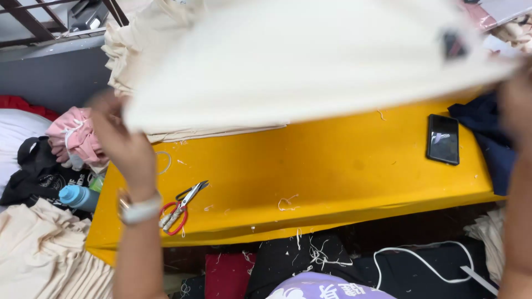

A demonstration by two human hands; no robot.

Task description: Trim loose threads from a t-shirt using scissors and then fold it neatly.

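Cream cloth (pixel 310 61) held up over yellow table (pixel 332 166).
We grip its edges: left hand (pixel 124 144) at 9, right hand (pixel 518 105) at 3, fingers closed; scissors (pixel 180 207) at 7.

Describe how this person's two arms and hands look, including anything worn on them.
Both forearms are bare, with no sleeves or gloves in view. The left hand shows a pale band on its wrist, like a watch strap or bracelet, with a gold-coloured edge. The right hand is blurred at the frame's edge; nothing worn on it can be made out.
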